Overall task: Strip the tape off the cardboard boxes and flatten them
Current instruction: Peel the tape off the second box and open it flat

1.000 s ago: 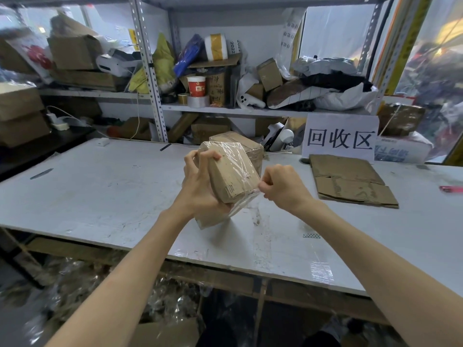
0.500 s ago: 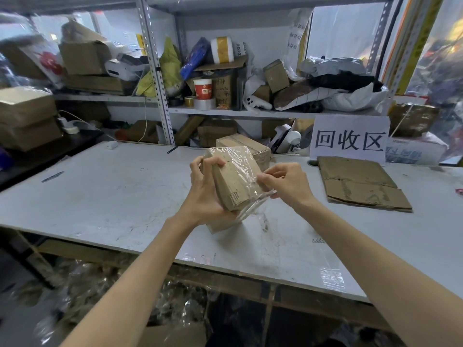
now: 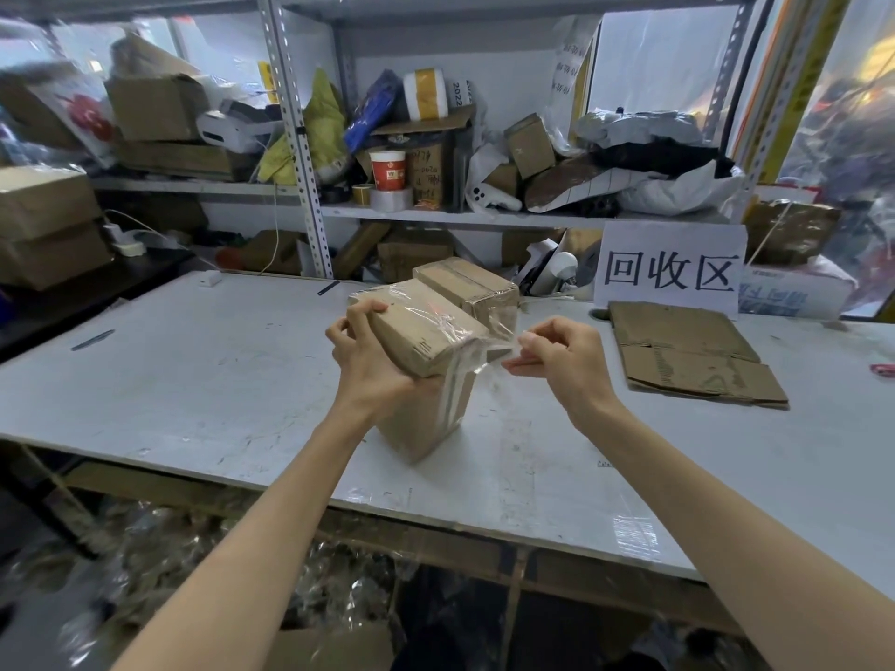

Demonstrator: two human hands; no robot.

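Head view, one person at white table [image 3: 193, 380]. Item: small cardboard box [image 3: 421, 341], tilted, over the table's middle, gripped at its left end by left hand [image 3: 368, 365], fingers curled round it. Clear tape [image 3: 484, 353] stretches from its right end to right hand [image 3: 562, 360], pinched between thumb and fingertips. Behind: second taped box [image 3: 467, 288]. Right: flattened cardboard [image 3: 687, 351].

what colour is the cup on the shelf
The paper cup is red with a white rim, head view.
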